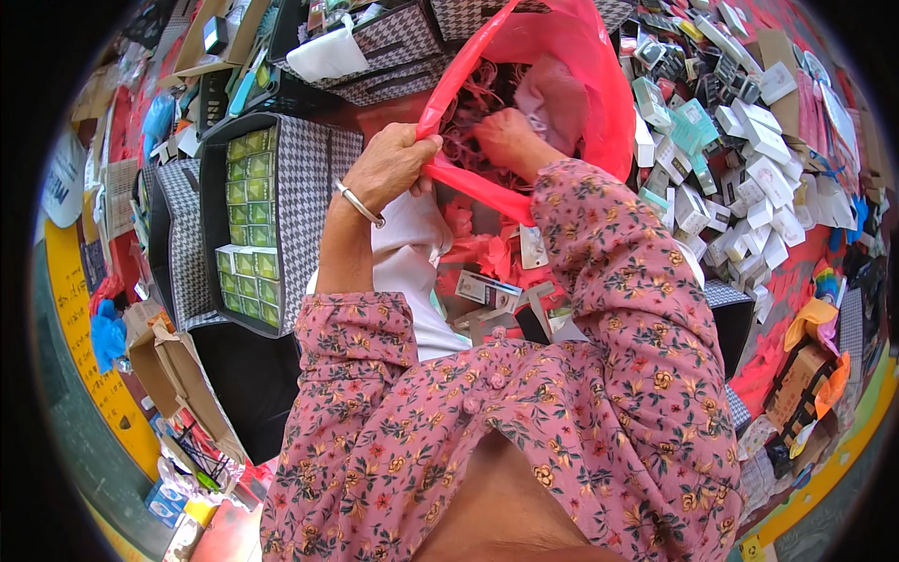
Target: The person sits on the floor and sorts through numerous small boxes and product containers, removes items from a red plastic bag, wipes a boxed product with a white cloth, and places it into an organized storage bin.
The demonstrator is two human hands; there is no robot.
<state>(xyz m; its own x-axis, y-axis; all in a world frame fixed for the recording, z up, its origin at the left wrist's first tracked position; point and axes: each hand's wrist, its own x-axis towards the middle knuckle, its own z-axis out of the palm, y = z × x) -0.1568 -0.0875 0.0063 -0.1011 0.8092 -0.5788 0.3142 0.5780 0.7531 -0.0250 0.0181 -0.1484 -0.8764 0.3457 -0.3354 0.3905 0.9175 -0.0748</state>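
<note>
A red plastic bag (607, 117) gapes open in front of me. My left hand (391, 167), with a bangle on its wrist, is closed on the bag's left rim. Inside the bag, my right hand (510, 140) is curled among dark, reddish stringy things (473, 105); its fingertips are hidden, and I cannot make out what they hold. A pale pink cloth (559, 98) lies in the bag, just beyond my right hand. Below the bag are scraps of red plastic (501, 255) and a small flat package (488, 290).
At the left, a houndstooth storage box (318, 178) holds stacked green boxes (250, 192). Another patterned box (393, 51) stands ahead, a white cloth (328, 53) over its edge. Many small white cartons (763, 183) are heaped at the right. An opened cardboard box (183, 375) lies at the lower left.
</note>
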